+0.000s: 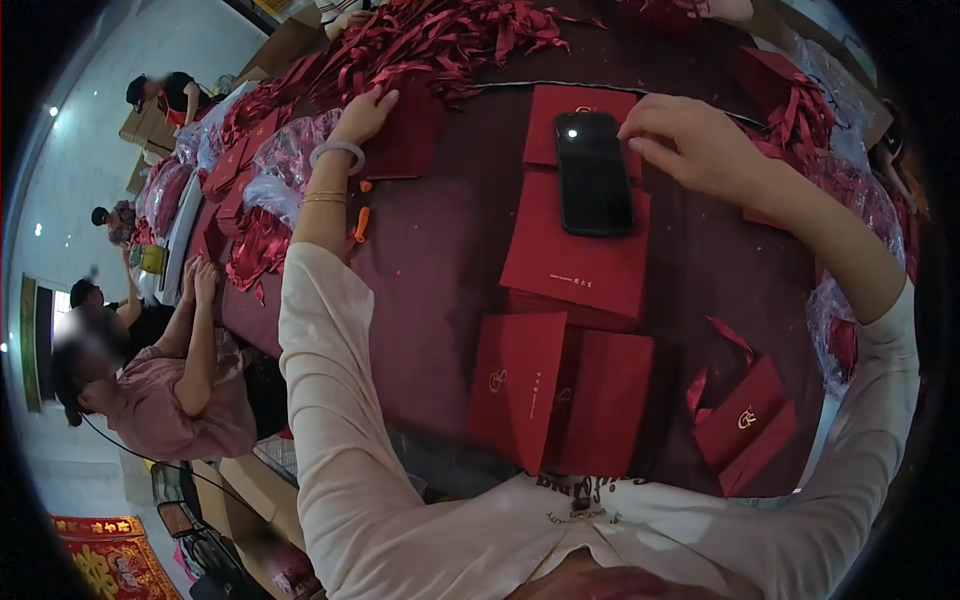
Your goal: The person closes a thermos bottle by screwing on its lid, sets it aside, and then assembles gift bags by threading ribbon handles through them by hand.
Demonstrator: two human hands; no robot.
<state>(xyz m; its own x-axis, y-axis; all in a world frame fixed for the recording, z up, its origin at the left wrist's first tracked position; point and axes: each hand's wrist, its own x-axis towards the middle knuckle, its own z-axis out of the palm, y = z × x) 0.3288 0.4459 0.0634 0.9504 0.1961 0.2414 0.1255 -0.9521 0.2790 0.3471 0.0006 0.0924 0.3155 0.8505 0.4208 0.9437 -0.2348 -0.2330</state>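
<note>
My left hand (366, 117), with a pale bangle at the wrist, reaches to the left edge of a dark red folded paper piece (412, 135). Its fingers are slightly apart, with nothing visible between them. My right hand (680, 138) hovers with bent fingers beside the upper right of a black phone (596, 190); thumb and fingertips look apart and hold nothing I can see. Under the phone lie red printed paper bags or envelopes (570, 270) in a stack. Nearer my body stand an opened red folder-like piece (517, 385) and a red pouch with gold logo and ribbon (745, 425).
Red ribbons (440, 40) pile up at the far side. Plastic-wrapped red goods (280, 160) line the left, and more plastic (850, 230) lies right. An orange-handled tool (361, 225) rests by my left forearm. A person in pink (190, 390) sits left; others work beyond.
</note>
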